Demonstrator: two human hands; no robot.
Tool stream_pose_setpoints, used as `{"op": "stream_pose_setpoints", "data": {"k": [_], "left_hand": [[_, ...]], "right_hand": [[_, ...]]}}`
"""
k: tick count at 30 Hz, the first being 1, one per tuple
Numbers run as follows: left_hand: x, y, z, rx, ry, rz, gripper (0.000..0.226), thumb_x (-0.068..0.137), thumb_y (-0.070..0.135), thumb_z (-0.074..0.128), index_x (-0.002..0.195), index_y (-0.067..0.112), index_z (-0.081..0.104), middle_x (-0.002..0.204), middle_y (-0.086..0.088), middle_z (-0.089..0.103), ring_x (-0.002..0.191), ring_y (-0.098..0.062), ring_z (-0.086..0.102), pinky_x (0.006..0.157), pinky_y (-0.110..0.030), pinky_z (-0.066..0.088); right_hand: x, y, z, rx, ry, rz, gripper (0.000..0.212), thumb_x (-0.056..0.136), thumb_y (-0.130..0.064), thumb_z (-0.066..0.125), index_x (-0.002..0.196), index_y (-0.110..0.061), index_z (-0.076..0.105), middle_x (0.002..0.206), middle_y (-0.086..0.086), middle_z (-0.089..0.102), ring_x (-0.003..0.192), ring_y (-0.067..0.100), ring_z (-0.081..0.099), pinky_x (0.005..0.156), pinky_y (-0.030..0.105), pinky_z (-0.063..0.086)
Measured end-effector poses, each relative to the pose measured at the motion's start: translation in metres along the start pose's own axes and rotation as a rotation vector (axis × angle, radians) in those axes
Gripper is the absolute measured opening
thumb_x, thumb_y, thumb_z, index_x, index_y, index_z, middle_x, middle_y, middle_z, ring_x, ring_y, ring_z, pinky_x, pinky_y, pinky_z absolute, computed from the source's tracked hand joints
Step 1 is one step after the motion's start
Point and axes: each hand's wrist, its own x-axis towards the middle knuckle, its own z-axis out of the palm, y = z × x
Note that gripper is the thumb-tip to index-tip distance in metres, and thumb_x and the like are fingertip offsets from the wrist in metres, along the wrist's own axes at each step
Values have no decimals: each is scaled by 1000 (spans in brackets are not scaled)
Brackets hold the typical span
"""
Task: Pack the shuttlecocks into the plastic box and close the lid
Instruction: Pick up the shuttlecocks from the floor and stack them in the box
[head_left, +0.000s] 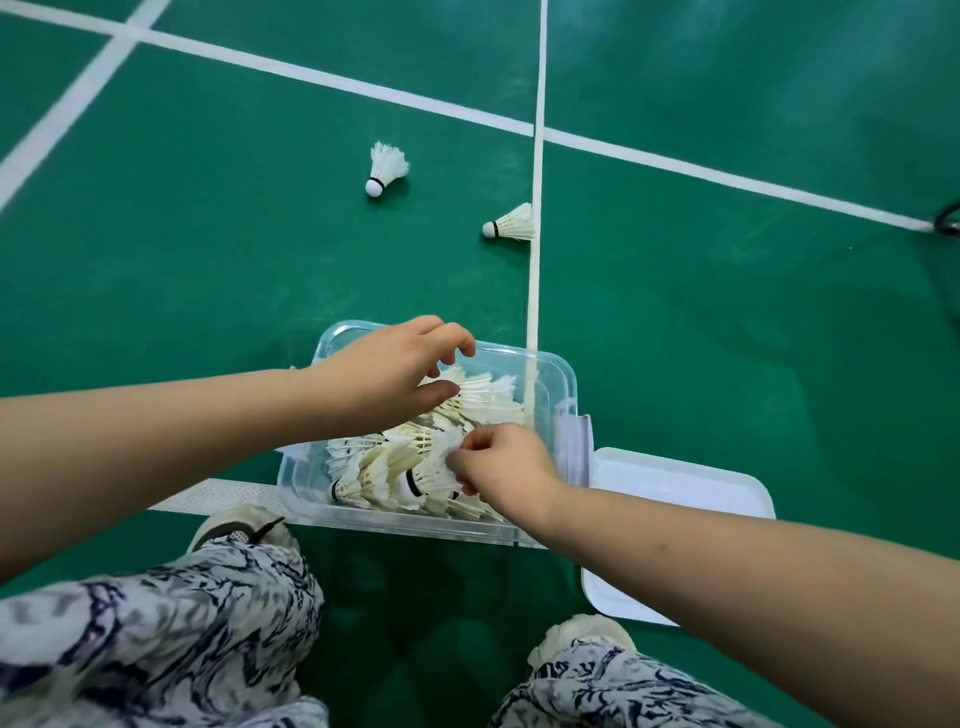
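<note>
A clear plastic box (558, 382) stands on the green floor in front of my knees, filled with several white feather shuttlecocks (483, 400). My left hand (387, 376) hovers over the box's far left part, fingers curled and spread, fingertips touching the top feathers. My right hand (501, 467) is in the box's near right part, fingers pinched on a shuttlecock (434, 473) lying in the pile. Two more shuttlecocks lie on the floor beyond the box: one (385, 169) farther left, one (511, 223) against the white line. The white lid (691, 483) lies flat to the right of the box.
White court lines (535, 291) cross the green floor, one running under the box. My patterned trouser legs (156, 634) and my shoes (236, 525) are at the bottom. A dark object (948, 218) sits at the right edge.
</note>
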Motion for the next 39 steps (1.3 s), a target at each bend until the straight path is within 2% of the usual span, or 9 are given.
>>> {"op": "stream_pose_setpoints", "data": {"k": [5, 9, 13, 18, 21, 24, 29, 33, 39], "left_hand": [[1, -1, 1, 19, -32, -2, 31, 90, 25, 52, 120, 20, 45, 110, 1, 51, 94, -16, 56, 76, -21, 36], [2, 2, 1, 26, -42, 3, 30, 91, 26, 51, 120, 20, 45, 102, 6, 47, 93, -18, 56, 76, -24, 38], [2, 0, 2, 27, -39, 7, 29, 91, 25, 50, 119, 20, 46, 99, 6, 47, 92, -19, 56, 74, -23, 38], [3, 1, 5, 16, -62, 10, 28, 92, 23, 49, 119, 19, 47, 99, 4, 53, 89, -17, 54, 75, -25, 39], [3, 2, 6, 30, -75, 10, 27, 92, 23, 49, 119, 19, 47, 95, 6, 52, 87, -16, 52, 75, -25, 38], [2, 2, 7, 14, -72, 2, 27, 92, 22, 49, 118, 18, 48, 92, 7, 52, 83, -15, 51, 74, -24, 37], [1, 4, 1, 0, -26, -19, 20, 91, 22, 50, 111, 18, 54, 84, 7, 56, 75, -15, 50, 59, -23, 36], [5, -3, -18, 107, 2, 19, 13, 91, 24, 49, 93, 18, 60, 78, 4, 58, 73, -18, 50, 66, -28, 39], [33, -48, -57, 290, -36, 6, 17, 89, 28, 49, 75, 20, 54, 62, 4, 51, 53, -9, 42, 54, -25, 31]], "right_hand": [[4, 7, -1, 92, 18, 13, 26, 79, -17, 58, 54, -18, 58, 60, 1, 63, 74, 29, 69, 78, 41, 56], [3, 10, 8, 154, -197, 71, 24, 85, -15, 63, 62, -19, 62, 63, -1, 60, 59, 13, 56, 66, 28, 50], [1, 10, 11, 16, -229, 22, 17, 87, -22, 62, 96, -13, 73, 66, -11, 56, 68, 8, 49, 70, 20, 40], [0, 8, 10, -252, -382, -2, 34, 94, -23, 51, 127, -15, 57, 132, 4, 57, 113, 17, 53, 93, 19, 36], [-3, 8, 5, -319, -474, 10, 39, 97, -20, 45, 135, -11, 48, 141, 8, 48, 131, 23, 43, 105, 23, 31], [-3, 5, -2, -242, -379, -12, 32, 94, -15, 47, 125, -14, 58, 134, 6, 56, 125, 22, 50, 104, 26, 36], [0, -5, -33, -41, -36, -108, 29, 84, -8, 47, 67, -28, 61, 76, 0, 65, 76, 19, 60, 80, 33, 53], [8, -30, -65, 47, 118, -251, 33, 82, -6, 47, 61, -28, 59, 66, -6, 61, 66, 13, 57, 72, 27, 49], [76, -54, -85, 145, 182, -288, 34, 81, -4, 46, 59, -27, 57, 64, -6, 60, 59, 9, 53, 60, 23, 43]]}}
